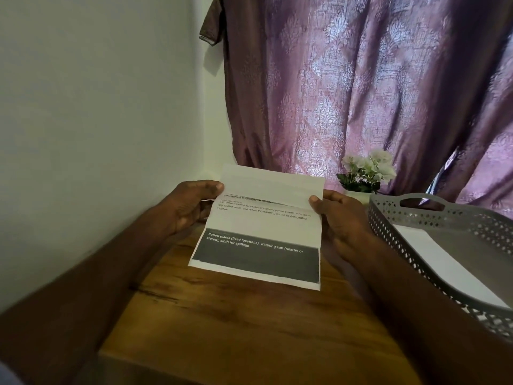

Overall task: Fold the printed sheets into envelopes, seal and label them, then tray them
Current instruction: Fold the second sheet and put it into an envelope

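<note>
A grey perforated tray (433, 218) with a cut-out handle sits at the right end of the wooden worktop (236, 323), and inside it lies a white envelope (444, 262) flat on the floor of the tray, running along its near wall; part of it is cut off by the tray's rim and the picture's edge. Just left of the tray, above the middle of the worktop, both hands hold a printed sheet (263, 226). Its top part is folded forward over the printed lines, and its lower part shows a dark band with white lettering. The left hand (188, 207) has its grip pinched on the sheet's left edge at the fold, thumb on top and fingers curled behind. The right hand (338, 215) grasps the right edge at the same height, thumb pressed on the front. The sheet's bottom edge hangs low over the wood; I cannot tell whether it touches. Behind the tray stands a small white pot of pale flowers (366, 170), in front of a mauve patterned curtain (361, 79).
</note>
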Tool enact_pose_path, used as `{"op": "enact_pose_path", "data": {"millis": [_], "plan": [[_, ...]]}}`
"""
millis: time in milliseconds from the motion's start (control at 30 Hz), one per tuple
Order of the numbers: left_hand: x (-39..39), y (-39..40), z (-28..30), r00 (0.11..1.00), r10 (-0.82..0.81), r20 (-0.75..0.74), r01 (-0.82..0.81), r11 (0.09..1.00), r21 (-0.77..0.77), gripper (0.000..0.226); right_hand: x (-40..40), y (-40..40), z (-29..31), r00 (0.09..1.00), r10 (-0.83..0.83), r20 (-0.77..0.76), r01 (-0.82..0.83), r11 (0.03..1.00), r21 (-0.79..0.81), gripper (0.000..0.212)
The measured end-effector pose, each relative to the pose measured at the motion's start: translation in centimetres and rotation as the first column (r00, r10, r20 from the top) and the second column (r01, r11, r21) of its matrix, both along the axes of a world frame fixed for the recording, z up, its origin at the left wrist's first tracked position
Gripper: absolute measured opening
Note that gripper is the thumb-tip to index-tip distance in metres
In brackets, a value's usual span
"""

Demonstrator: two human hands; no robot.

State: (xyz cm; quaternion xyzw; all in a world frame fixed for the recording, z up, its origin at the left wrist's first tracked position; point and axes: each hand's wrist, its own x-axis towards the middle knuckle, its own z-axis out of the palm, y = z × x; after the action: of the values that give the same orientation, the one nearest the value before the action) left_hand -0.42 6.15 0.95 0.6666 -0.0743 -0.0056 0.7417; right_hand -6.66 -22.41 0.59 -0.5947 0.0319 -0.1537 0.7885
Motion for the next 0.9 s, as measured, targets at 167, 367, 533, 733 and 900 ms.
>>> {"op": "enact_pose_path", "data": {"millis": [167,367,533,733,900], "plan": [[0.1,0.9,0.7,0.999,0.014,-0.033,-0.016,0.998,-0.054,0.026,0.4,-0.4,0.2,0.997,0.076,-0.006,-0.076,0.995,-0.065,0.027],[-0.4,0.9,1.1,1.000,-0.013,-0.025,0.010,0.996,-0.092,0.014,0.8,-0.5,-0.1,0.999,0.033,-0.014,-0.034,0.998,-0.059,0.026],[-0.6,1.3,1.2,0.999,-0.041,-0.036,0.038,0.994,-0.100,0.019,0.6,-0.6,0.0,0.997,0.065,-0.033,-0.067,0.997,-0.049,0.022],[-0.7,1.2,1.2,0.999,-0.018,-0.051,0.014,0.996,-0.084,0.019,0.3,-0.6,0.1,0.997,0.043,-0.060,-0.048,0.995,-0.082,0.017],[-0.8,1.0,1.3,0.991,-0.010,-0.133,0.000,0.997,-0.078,0.029,-0.2,-0.4,0.3,0.994,0.031,-0.100,-0.037,0.998,-0.059,0.028]]}}
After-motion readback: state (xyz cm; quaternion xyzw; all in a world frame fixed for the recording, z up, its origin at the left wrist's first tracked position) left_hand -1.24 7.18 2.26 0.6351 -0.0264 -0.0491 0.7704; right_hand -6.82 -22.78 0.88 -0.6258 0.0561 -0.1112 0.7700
